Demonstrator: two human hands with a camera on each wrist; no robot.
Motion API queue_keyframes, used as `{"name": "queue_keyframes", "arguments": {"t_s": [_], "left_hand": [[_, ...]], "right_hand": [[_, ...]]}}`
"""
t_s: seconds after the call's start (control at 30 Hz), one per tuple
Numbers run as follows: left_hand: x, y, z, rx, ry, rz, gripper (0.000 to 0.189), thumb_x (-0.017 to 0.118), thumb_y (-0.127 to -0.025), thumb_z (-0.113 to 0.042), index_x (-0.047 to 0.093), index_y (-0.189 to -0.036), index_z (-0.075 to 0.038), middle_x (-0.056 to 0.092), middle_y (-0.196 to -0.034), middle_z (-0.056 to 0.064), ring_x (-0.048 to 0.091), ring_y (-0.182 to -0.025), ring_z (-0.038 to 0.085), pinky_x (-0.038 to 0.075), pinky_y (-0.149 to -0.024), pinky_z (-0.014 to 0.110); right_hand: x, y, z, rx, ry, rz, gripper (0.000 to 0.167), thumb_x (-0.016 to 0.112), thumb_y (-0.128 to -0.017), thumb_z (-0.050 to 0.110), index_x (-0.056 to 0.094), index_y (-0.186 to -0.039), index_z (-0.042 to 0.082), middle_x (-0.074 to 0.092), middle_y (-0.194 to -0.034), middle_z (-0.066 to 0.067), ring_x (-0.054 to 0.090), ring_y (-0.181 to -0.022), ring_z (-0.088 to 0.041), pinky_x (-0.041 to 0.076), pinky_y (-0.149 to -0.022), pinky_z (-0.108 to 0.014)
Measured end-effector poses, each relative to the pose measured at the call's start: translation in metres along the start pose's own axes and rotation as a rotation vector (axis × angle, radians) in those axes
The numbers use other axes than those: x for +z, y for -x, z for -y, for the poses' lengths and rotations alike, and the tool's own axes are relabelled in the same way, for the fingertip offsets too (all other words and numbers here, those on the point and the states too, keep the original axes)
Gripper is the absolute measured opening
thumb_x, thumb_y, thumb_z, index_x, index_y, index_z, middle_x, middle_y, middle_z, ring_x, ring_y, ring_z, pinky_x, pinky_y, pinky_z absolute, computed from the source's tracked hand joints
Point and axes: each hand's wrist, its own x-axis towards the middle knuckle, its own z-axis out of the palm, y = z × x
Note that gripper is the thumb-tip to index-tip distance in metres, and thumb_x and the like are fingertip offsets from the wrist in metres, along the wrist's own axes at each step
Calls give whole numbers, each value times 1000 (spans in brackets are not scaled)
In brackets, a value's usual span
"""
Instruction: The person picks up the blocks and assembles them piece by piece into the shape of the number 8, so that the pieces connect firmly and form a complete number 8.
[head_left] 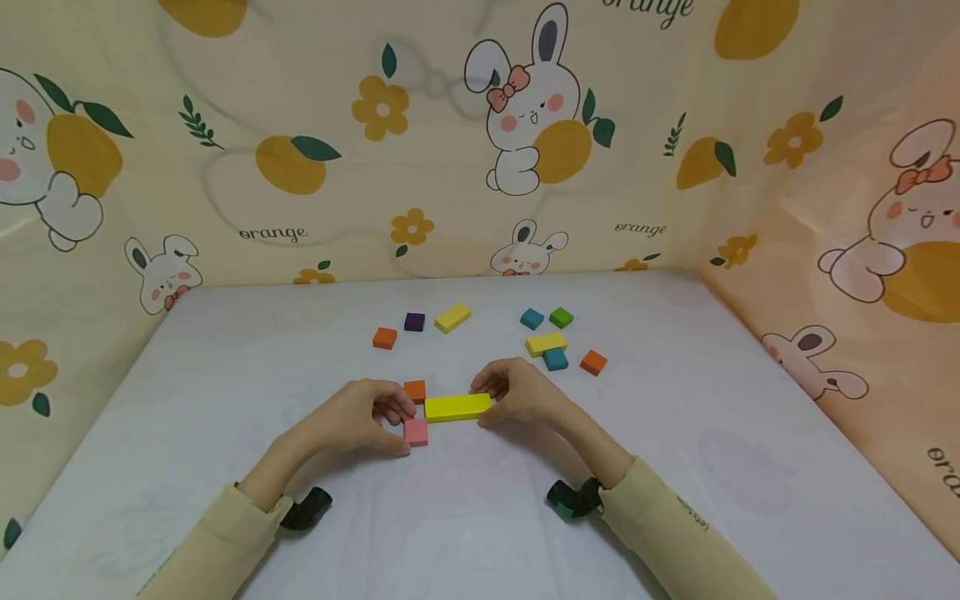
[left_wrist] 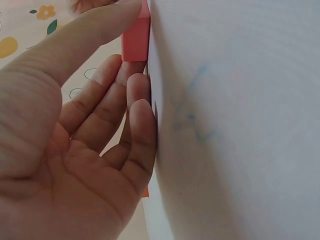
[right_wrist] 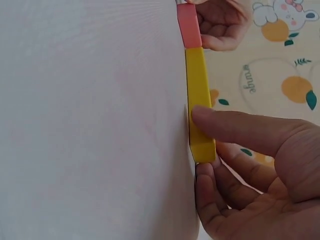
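Note:
A long yellow block (head_left: pixel 457 407) lies flat on the white table, with an orange block (head_left: pixel 415 392) and a pink block (head_left: pixel 416 432) by its left end. My left hand (head_left: pixel 358 418) pinches the pink block; in the left wrist view the thumb lies along that pink block (left_wrist: pixel 135 40), fingers on its other side. From the right, my right hand (head_left: pixel 525 396) grips the yellow block's right end. The right wrist view has the thumb on the front of the yellow block (right_wrist: pixel 199 80) and curled fingers at its end.
Farther back on the left lie an orange block (head_left: pixel 385 338), a purple block (head_left: pixel 415 322) and a yellow block (head_left: pixel 453 317). Back right, a yellow block (head_left: pixel 545 343) and blue block (head_left: pixel 555 359) sit close together, near green (head_left: pixel 561 317), blue (head_left: pixel 532 318) and orange blocks (head_left: pixel 593 362). Patterned cloth walls (head_left: pixel 435 183) rise behind.

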Motion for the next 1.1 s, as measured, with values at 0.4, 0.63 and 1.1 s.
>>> {"name": "queue_keyframes", "arguments": {"t_s": [0.4, 0.63, 1.1], "left_hand": [[-2, 3, -2, 4, -15, -5, 38, 90, -72, -24, 67, -101, -15, 65, -94, -4, 59, -88, 19, 50, -81, 36], [-1, -2, -1, 12, -12, -3, 38, 90, -72, -25, 67, -101, -16, 65, -95, -5, 59, -88, 18, 50, -80, 36], [0, -1, -2, -15, -16, 0, 39, 90, -71, -26, 67, -101, -16, 65, -95, -4, 59, -88, 18, 51, -78, 32]], "right_hand": [[-41, 11, 3, -153, 132, 6, 40, 85, -77, 13, 68, -111, 3, 66, -105, -9, 59, -97, -28, 53, -82, -34], [-101, 26, -24, -226, 184, -187, 31, 84, -77, 9, 70, -104, 2, 68, -103, -12, 60, -98, -34, 52, -83, -45], [-177, 25, -99, -151, 97, 45, 43, 81, -80, 3, 66, -121, 2, 64, -121, -15, 57, -113, -31, 49, -93, -43]]}}
